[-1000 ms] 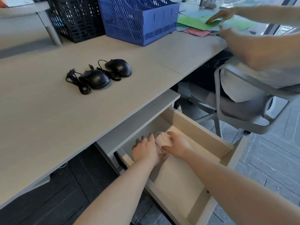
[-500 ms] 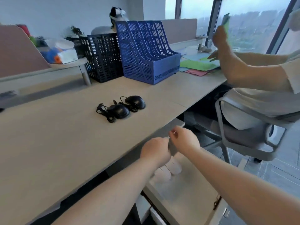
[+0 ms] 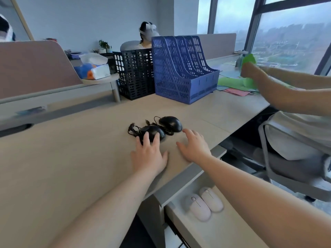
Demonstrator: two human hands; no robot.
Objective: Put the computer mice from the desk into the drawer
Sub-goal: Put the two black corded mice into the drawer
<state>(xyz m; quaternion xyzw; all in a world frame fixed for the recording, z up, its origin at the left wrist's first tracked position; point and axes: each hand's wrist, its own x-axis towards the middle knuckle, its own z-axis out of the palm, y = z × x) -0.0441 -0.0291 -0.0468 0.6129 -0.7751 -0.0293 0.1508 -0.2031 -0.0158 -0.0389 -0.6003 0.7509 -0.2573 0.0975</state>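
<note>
l hand (image 3: 149, 154) spread wide w/ fingertips on the near black mouse (image 3: 152, 132), far black mouse (image 3: 171, 123) just behind-right of it, ahead of the open, empty r hand (image 3: 194, 147), so r is nearer that one; both on desk (image 3: 71, 158).

Single head-worn wide-angle view, looking forward and down across the desk (image 3: 53, 167) from its near edge — both forearms enter from the bottom of the frame, close to the lens. Desk fills the left and centre; the open drawer (image 3: 223, 230) sits lower right, almost beneath the camera. File racks (image 3: 179, 68) and windows (image 3: 286, 33) lie far, across the upper frame — no second view to overlap.
</note>
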